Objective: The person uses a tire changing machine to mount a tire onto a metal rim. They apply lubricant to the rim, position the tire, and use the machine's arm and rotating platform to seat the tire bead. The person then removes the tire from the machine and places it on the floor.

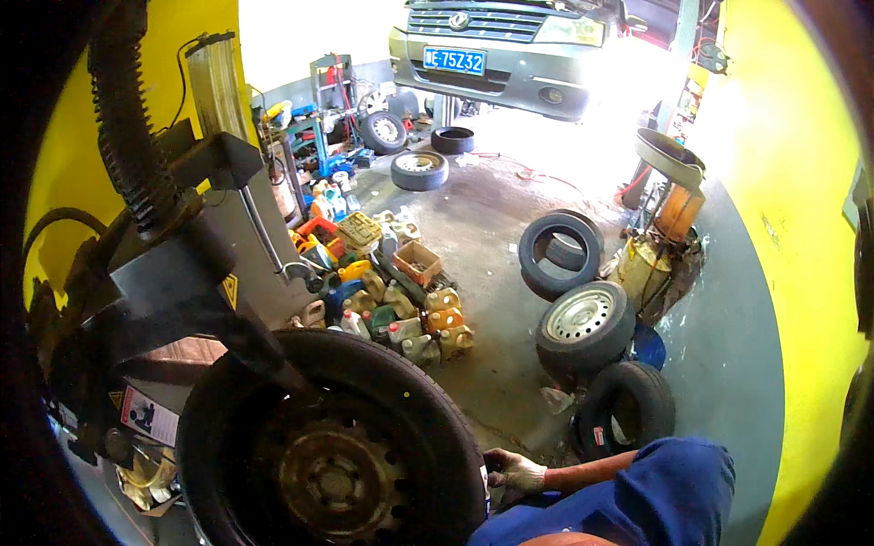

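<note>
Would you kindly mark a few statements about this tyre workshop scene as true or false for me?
1. A gloved hand rests at the edge of the large black tyre on its dark steel wheel. True.
2. The person's arm wears a red sleeve. False: the sleeve is blue.
3. A silver vehicle stands raised at the back of the workshop. True.
4. The plastic oil jugs are stacked on a shelf. False: they sit clustered on the concrete floor.
5. The walls are painted green. False: the wall is yellow.
6. Several loose tyres lie by the right wall. True.
</note>
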{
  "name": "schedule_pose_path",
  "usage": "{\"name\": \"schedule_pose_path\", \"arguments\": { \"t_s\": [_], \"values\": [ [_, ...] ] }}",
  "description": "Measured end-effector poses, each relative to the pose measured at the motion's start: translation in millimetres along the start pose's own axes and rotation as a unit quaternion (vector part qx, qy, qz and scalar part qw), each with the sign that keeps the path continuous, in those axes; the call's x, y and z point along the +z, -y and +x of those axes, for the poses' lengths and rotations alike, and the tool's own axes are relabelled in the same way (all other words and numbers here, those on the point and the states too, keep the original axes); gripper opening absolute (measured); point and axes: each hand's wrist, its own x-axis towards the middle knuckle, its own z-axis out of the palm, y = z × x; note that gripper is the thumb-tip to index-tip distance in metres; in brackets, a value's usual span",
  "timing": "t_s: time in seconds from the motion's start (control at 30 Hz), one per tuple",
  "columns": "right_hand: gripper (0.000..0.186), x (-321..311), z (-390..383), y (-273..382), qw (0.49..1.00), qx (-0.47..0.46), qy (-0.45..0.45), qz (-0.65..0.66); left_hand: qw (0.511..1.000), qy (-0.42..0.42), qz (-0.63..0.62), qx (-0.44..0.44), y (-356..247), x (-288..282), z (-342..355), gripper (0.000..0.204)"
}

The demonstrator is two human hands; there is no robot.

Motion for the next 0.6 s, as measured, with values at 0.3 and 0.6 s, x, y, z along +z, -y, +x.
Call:
{"name": "schedule_pose_path", "arguments": {
  "t_s": [0.3, 0.6],
  "values": [
    [0.060, 62.6, -52.9, -24.6, 0.977, 0.038, -0.105, 0.183, 0.989, 0.016, 0.144, -0.017, 3.9, 10.9, 30.7, 0.036],
    [0.041, 140.5, -82.4, -61.5, 0.974, -0.047, -0.121, 0.183, 0.977, 0.036, 0.207, -0.042, -77.6, 8.3, -127.3, 0.032]
  ]
}}
